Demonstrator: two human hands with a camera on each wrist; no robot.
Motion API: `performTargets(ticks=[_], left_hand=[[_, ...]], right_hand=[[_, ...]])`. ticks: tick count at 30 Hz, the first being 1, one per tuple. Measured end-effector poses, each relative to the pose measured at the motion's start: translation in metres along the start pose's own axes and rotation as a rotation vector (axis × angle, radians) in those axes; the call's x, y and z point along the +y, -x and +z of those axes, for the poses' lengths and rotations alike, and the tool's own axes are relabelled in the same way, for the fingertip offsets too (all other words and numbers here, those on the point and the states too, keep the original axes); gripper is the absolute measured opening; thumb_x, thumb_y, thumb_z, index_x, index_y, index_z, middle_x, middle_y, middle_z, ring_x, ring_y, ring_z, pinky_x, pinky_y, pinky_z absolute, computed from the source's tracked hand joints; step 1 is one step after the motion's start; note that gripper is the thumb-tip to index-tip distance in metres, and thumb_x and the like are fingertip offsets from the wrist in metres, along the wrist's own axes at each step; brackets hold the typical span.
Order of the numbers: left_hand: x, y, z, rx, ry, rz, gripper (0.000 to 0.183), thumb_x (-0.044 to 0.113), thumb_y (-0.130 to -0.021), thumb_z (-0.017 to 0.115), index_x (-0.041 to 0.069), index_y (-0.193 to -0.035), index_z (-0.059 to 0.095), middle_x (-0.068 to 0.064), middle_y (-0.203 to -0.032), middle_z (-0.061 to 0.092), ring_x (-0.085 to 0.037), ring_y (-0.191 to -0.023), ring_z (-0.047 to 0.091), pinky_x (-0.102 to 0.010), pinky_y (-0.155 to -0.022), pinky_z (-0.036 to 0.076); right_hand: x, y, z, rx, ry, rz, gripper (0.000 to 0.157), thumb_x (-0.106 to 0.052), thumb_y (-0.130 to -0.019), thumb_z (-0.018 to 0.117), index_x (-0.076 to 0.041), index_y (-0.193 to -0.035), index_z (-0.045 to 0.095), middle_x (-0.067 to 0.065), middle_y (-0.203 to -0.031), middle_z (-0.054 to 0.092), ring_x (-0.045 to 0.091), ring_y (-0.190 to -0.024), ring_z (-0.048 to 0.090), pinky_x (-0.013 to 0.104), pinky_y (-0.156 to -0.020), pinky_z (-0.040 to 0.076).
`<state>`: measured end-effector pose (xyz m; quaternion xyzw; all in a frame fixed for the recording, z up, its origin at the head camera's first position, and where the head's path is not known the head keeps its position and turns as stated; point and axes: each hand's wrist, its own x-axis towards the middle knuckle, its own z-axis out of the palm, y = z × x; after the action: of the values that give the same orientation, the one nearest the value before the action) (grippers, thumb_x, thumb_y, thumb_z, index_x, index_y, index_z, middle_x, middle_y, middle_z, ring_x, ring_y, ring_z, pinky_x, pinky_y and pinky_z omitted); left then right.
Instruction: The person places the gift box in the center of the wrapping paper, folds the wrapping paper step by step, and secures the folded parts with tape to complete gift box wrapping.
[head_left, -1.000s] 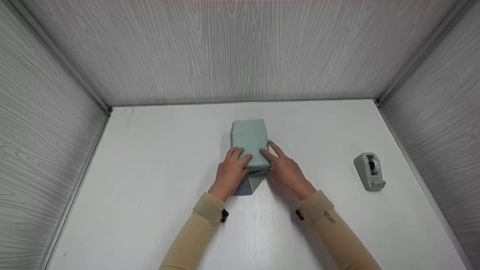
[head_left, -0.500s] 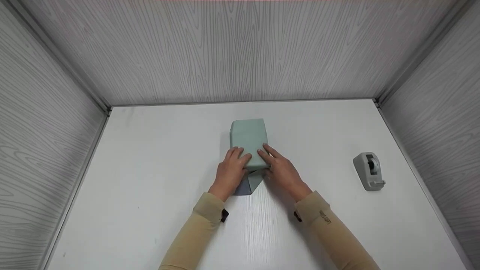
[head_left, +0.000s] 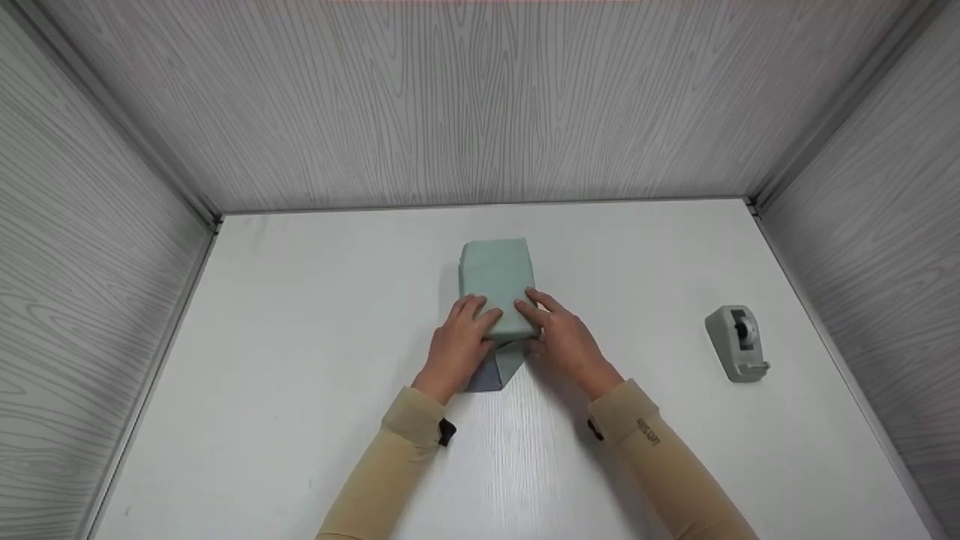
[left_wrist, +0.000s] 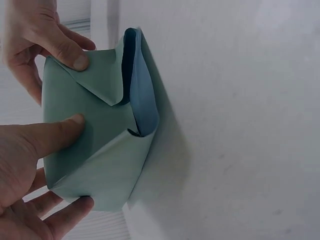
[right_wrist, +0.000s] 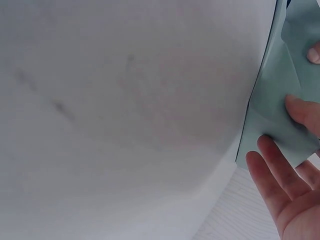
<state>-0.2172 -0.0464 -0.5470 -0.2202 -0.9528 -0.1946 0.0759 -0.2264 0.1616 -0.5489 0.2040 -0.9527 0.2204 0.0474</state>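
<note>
A box-shaped parcel wrapped in pale green paper (head_left: 496,274) lies on the white table. Its near end has folded paper, and a pointed flap (head_left: 511,362) sticks out toward me. In the left wrist view that flap gapes, with a bluish inner side (left_wrist: 145,100). My left hand (head_left: 456,346) grips the near left corner, thumb on the folded end and fingers on the top and side. Across from it, my right hand (head_left: 571,346) holds the near right corner the same way; in the right wrist view its thumb (right_wrist: 304,112) presses the paper.
A grey tape dispenser (head_left: 731,343) with a roll in it stands on the right part of the white table (head_left: 300,315). Grey wood-grained panels (head_left: 480,105) enclose the table at the back and both sides.
Since the first frame my right hand has shifted slightly left and its fingers lie closer on the parcel. My left hand and the parcel have hardly moved.
</note>
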Motion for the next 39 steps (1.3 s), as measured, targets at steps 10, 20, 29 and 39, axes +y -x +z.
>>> performTargets(ticks=[10,20,29,39], left_hand=[[0.003,0.016,-0.008,0.079,0.194,-0.070,0.045,0.013,-0.086,0.076,0.009,-0.128,0.062,-0.016,-0.139,0.046,-0.034,-0.133,0.043,-0.044,-0.097,0.047],[-0.004,0.038,-0.022,0.146,0.355,-0.326,0.048,0.010,-0.087,0.073,0.003,-0.131,0.057,-0.016,-0.114,0.061,-0.026,-0.096,0.066,-0.040,-0.078,0.054],[-0.008,0.045,-0.017,0.073,0.418,-0.426,0.040,0.014,-0.089,0.071,0.003,-0.126,0.062,-0.014,-0.106,0.067,-0.022,-0.089,0.068,-0.038,-0.074,0.055],[-0.010,0.039,-0.008,0.097,0.389,-0.435,0.014,0.014,-0.089,0.069,0.004,-0.100,0.068,-0.003,-0.083,0.066,-0.016,-0.074,0.065,-0.035,-0.065,0.054]], right_hand=[[-0.003,0.000,0.003,0.039,-0.025,-0.002,0.069,-0.005,-0.078,0.083,-0.016,-0.141,0.056,0.007,-0.150,0.041,0.030,-0.117,0.060,0.037,-0.087,0.053],[-0.003,0.000,0.006,0.039,-0.024,0.026,0.068,-0.004,-0.081,0.080,-0.019,-0.142,0.055,0.004,-0.151,0.040,0.027,-0.116,0.060,0.040,-0.086,0.052],[-0.002,0.001,0.007,0.016,-0.046,0.046,0.072,-0.006,-0.081,0.081,-0.022,-0.145,0.052,0.000,-0.154,0.036,0.024,-0.110,0.062,0.040,-0.087,0.052],[-0.002,0.002,0.008,0.021,-0.064,0.055,0.071,-0.007,-0.080,0.081,-0.023,-0.144,0.053,0.000,-0.153,0.036,0.025,-0.112,0.062,0.043,-0.088,0.051]])
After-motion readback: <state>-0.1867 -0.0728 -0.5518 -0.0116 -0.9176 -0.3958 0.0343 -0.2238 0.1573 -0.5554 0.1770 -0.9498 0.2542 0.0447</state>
